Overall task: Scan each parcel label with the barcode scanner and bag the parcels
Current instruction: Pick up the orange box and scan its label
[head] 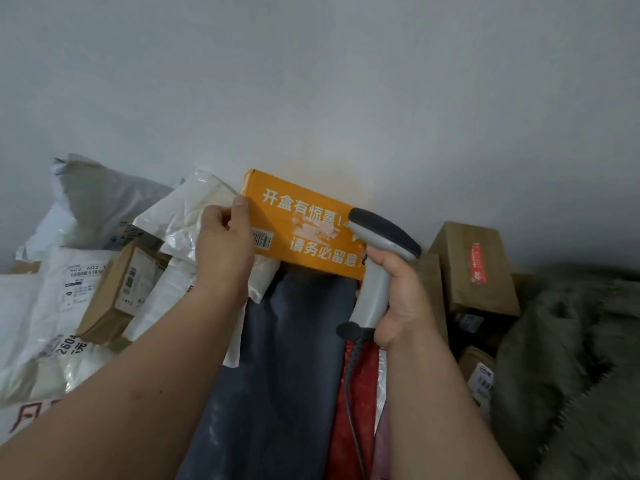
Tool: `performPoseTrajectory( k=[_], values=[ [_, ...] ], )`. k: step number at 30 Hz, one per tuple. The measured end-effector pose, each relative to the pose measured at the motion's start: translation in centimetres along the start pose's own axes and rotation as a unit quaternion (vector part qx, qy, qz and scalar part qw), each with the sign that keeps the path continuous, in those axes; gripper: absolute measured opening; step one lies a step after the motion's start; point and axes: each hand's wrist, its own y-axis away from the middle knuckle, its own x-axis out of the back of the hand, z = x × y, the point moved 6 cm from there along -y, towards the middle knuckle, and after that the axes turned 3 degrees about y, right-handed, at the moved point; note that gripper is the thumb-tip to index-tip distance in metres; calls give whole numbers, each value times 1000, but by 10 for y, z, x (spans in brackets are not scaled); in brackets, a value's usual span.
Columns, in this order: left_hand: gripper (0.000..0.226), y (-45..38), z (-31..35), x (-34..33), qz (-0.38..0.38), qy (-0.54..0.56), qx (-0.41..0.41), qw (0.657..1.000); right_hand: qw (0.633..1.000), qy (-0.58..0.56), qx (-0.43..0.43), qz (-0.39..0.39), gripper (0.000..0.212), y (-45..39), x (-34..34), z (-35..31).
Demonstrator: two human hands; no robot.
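My left hand (pixel 223 245) grips the left end of an orange box (pixel 304 225) with white printed characters, thumb on its front face just above a small barcode label (pixel 262 240). The box is held up in front of the pale wall. My right hand (pixel 394 299) grips the handle of a grey barcode scanner (pixel 377 258), whose dark head sits against the box's right end. The scanner's black cable (pixel 351 393) hangs down from the handle.
White poly mailers (pixel 86 209) and a small cardboard box (pixel 121 289) are piled at the left. Brown cardboard parcels (pixel 474 268) stand at the right beside a dark furry fabric (pixel 571 368). Blue cloth (pixel 287 375) and red material (pixel 358 410) lie below the orange box.
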Motion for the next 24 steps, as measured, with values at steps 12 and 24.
performPoseTrajectory(
  k=[12,24],
  values=[
    [79,80,12,101,-6,140,121,983,992,-59,110,18,49,126,-11,-8],
    [54,200,5,221,-210,222,162,938,979,16,134,154,48,260,12,69]
  ],
)
